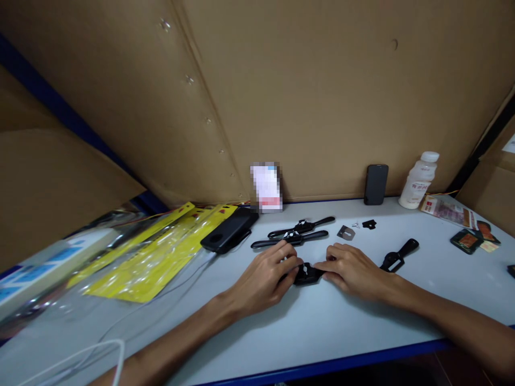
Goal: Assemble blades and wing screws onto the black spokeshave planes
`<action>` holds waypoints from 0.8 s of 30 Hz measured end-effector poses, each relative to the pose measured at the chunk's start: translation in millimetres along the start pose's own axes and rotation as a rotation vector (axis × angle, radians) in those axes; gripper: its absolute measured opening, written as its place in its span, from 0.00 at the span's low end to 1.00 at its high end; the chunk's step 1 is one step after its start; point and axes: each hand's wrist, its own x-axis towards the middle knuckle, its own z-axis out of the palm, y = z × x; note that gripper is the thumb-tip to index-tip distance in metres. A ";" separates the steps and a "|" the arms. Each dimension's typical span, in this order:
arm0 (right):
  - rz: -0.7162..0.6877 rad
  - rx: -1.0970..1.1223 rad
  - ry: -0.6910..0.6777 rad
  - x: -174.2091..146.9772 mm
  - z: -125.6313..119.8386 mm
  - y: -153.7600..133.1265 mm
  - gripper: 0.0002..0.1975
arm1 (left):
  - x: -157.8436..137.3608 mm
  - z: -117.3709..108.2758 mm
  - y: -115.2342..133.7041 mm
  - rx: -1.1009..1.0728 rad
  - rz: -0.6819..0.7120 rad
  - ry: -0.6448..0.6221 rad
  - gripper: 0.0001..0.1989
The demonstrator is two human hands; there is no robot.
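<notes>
Both hands grip a black spokeshave (308, 273) just above the table, one at each end. My left hand (277, 271) has its fingers closed over the left handle, and my right hand (350, 271) pinches the right end; the handles are mostly hidden. Just beyond lie two more black spokeshaves, a nearer one (295, 237) and a farther one (301, 226), each with bright fittings at the middle. A bare spokeshave body (396, 257) rests partly behind my right wrist. A flat metal blade (346, 232), small screws (355, 224) and a black cap plate (369, 224) lie past my right hand.
Yellow-backed plastic packaging (132, 273) and a black power bank (229, 230) with a cable lie left. A blurred phone screen (267, 187), a dark phone (376, 185) and a white bottle (419, 182) stand against the cardboard wall (322, 107). Small packets (466, 241) lie right.
</notes>
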 end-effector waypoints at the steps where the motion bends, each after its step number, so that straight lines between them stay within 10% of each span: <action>1: 0.000 -0.003 0.001 0.0 0.1 0.1 0.13 | 0.2 -0.3 0.4 -0.004 0.006 0.009 0.11; 24: -0.004 -0.004 -0.005 0.3 -2.4 -1.7 0.12 | -0.3 1.1 0.1 -0.116 -0.051 0.067 0.20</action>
